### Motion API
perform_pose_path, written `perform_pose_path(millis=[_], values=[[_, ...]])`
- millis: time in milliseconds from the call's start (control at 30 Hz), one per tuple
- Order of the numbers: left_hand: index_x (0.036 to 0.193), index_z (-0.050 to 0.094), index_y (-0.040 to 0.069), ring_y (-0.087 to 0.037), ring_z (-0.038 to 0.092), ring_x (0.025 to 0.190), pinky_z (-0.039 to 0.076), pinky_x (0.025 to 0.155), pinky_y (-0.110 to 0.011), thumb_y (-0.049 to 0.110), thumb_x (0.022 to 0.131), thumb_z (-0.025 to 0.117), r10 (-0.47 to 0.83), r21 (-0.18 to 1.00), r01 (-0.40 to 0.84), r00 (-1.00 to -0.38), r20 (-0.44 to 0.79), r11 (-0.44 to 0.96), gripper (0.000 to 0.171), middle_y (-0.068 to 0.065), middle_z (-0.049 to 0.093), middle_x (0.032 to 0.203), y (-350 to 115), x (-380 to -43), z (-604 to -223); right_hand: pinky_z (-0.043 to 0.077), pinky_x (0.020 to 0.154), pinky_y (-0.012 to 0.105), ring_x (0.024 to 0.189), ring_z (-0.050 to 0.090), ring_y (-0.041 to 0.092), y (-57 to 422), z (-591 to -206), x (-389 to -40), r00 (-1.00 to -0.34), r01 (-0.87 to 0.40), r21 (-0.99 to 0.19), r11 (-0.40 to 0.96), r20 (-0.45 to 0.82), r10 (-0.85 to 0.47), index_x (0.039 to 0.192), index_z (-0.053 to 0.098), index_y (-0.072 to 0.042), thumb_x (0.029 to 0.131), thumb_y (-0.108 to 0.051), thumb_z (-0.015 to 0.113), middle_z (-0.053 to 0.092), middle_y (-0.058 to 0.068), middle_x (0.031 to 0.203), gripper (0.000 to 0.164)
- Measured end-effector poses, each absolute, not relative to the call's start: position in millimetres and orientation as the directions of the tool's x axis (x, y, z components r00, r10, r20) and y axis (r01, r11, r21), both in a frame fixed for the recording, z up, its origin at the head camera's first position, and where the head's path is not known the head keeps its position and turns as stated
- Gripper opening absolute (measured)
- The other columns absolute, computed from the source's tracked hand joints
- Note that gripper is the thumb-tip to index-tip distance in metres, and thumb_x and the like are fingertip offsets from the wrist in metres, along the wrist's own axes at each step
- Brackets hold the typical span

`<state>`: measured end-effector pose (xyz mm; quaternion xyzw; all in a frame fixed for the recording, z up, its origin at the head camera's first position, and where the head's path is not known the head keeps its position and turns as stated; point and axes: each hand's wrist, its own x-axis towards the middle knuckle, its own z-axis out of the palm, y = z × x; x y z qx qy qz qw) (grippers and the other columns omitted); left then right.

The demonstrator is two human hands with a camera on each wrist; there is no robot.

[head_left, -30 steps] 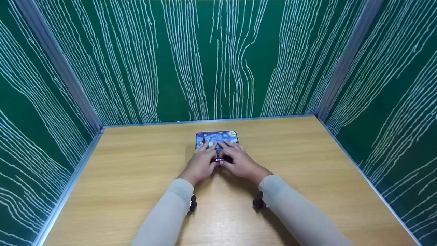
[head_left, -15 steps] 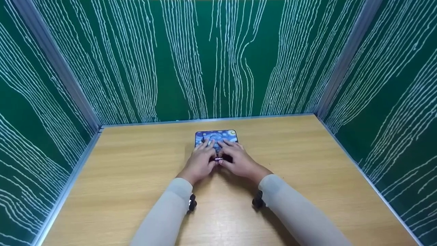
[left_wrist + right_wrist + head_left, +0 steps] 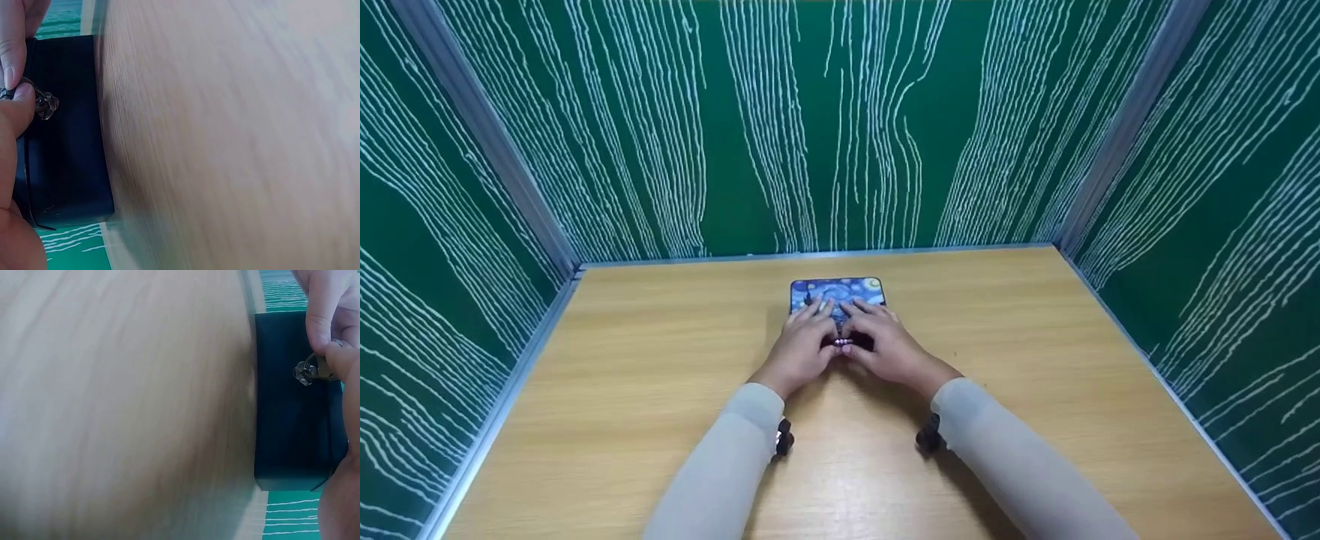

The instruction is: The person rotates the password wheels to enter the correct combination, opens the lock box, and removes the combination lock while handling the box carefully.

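Note:
A box with a blue swirling painted lid (image 3: 838,289) stands on the table, its dark front side (image 3: 289,422) facing me. On that side is a metal hasp (image 3: 47,106), with the ring of a small brass-coloured padlock (image 3: 325,371) through it. My left hand (image 3: 801,346) and right hand (image 3: 891,351) meet at the front edge, thumbs close together. Both pinch the padlock between thumb and fingers, while their other fingers lie over the lid. Most of the padlock's body is hidden by the fingertips.
The wooden table (image 3: 660,420) spreads around the box on all sides. Green panels with white wavy lines (image 3: 870,150) stand behind and at both sides, joined by grey metal posts (image 3: 1121,127). A dark wrist camera (image 3: 784,437) sits under the left sleeve.
The hands stay at the padlock with only slight finger shifts. The box keeps its place on the table; the head view has tilted a little.

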<state>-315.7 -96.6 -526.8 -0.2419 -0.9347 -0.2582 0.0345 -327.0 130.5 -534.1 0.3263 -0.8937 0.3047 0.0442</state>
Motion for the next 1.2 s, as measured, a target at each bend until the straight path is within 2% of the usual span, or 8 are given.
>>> perform_pose_path(millis=[167, 233, 333, 500, 733, 800, 967, 1200], values=[[0.11, 0.074, 0.014, -0.033, 0.024, 0.178, 0.013, 0.147, -0.057, 0.027, 0.111, 0.074, 0.424, 0.465, 0.444, -0.893, 0.153, 0.766, 0.013, -0.008, 0.037, 0.185, -96, -315, -525, 0.006, 0.144, 0.071, 0.175, 0.03, 0.039, 129, -527, -323, -0.793, -0.601, -0.426, 0.676, 0.213, -0.57, 0.118, 0.07, -0.02, 0.113, -0.033, 0.071, 0.043, 0.005, 0.183, 0.014], [0.117, 0.076, 0.014, -0.032, 0.022, 0.178, 0.012, 0.147, -0.056, 0.03, 0.112, 0.073, 0.422, 0.464, 0.435, -0.896, 0.137, 0.772, 0.017, -0.006, 0.034, 0.186, -95, -315, -525, 0.004, 0.144, 0.07, 0.175, 0.028, 0.038, 128, -524, -321, -0.796, -0.598, -0.396, 0.697, 0.194, -0.573, 0.117, 0.07, -0.021, 0.114, -0.034, 0.07, 0.041, 0.005, 0.183, 0.014], [0.125, 0.078, 0.015, -0.03, 0.021, 0.179, 0.011, 0.147, -0.055, 0.033, 0.112, 0.072, 0.418, 0.461, 0.426, -0.9, 0.126, 0.778, 0.022, -0.005, 0.033, 0.187, -94, -315, -526, 0.005, 0.145, 0.068, 0.176, 0.025, 0.038, 127, -521, -320, -0.797, -0.596, -0.383, 0.706, 0.177, -0.577, 0.117, 0.069, -0.021, 0.115, -0.035, 0.067, 0.04, 0.006, 0.183, 0.013], [0.117, 0.076, 0.015, -0.031, 0.022, 0.178, 0.011, 0.147, -0.054, 0.031, 0.112, 0.072, 0.415, 0.458, 0.427, -0.9, 0.132, 0.78, 0.017, -0.004, 0.034, 0.186, -94, -315, -527, 0.011, 0.145, 0.065, 0.177, 0.02, 0.039, 127, -522, -320, -0.792, -0.604, -0.357, 0.713, 0.17, -0.586, 0.117, 0.066, -0.021, 0.117, -0.038, 0.063, 0.035, 0.009, 0.185, 0.017], [0.12, 0.079, 0.015, -0.03, 0.022, 0.178, 0.012, 0.147, -0.054, 0.031, 0.113, 0.072, 0.414, 0.47, 0.423, -0.901, 0.13, 0.774, 0.018, -0.003, 0.035, 0.186, -96, -315, -527, 0.021, 0.144, 0.065, 0.177, 0.024, 0.038, 126, -526, -319, -0.807, -0.584, -0.374, 0.72, 0.176, -0.563, 0.145, 0.069, -0.017, 0.116, -0.041, 0.063, 0.033, 0.007, 0.187, 0.038], [0.119, 0.079, 0.015, -0.03, 0.022, 0.179, 0.011, 0.147, -0.054, 0.031, 0.113, 0.072, 0.419, 0.468, 0.426, -0.899, 0.126, 0.774, 0.019, -0.003, 0.035, 0.186, -96, -316, -527, 0.022, 0.143, 0.065, 0.177, 0.025, 0.038, 126, -527, -319, -0.81, -0.579, -0.391, 0.715, 0.181, -0.557, 0.141, 0.07, -0.017, 0.116, -0.041, 0.063, 0.034, 0.006, 0.187, 0.035], [0.122, 0.079, 0.016, -0.03, 0.023, 0.178, 0.012, 0.147, -0.055, 0.031, 0.112, 0.073, 0.415, 0.476, 0.425, -0.9, 0.132, 0.77, 0.019, -0.004, 0.036, 0.186, -96, -318, -527, 0.025, 0.142, 0.067, 0.176, 0.028, 0.038, 126, -528, -321, -0.813, -0.575, -0.422, 0.701, 0.203, -0.545, 0.119, 0.069, -0.021, 0.116, -0.04, 0.065, 0.038, 0.005, 0.186, 0.02], [0.108, 0.074, 0.018, -0.03, 0.023, 0.178, 0.011, 0.147, -0.055, 0.03, 0.112, 0.074, 0.41, 0.488, 0.418, -0.903, 0.13, 0.766, 0.013, -0.003, 0.036, 0.186, -96, -318, -528, 0.024, 0.142, 0.066, 0.176, 0.027, 0.038, 128, -529, -323, -0.808, -0.582, -0.411, 0.702, 0.198, -0.554, 0.122, 0.069, -0.02, 0.117, -0.042, 0.062, 0.036, 0.005, 0.186, 0.023]])
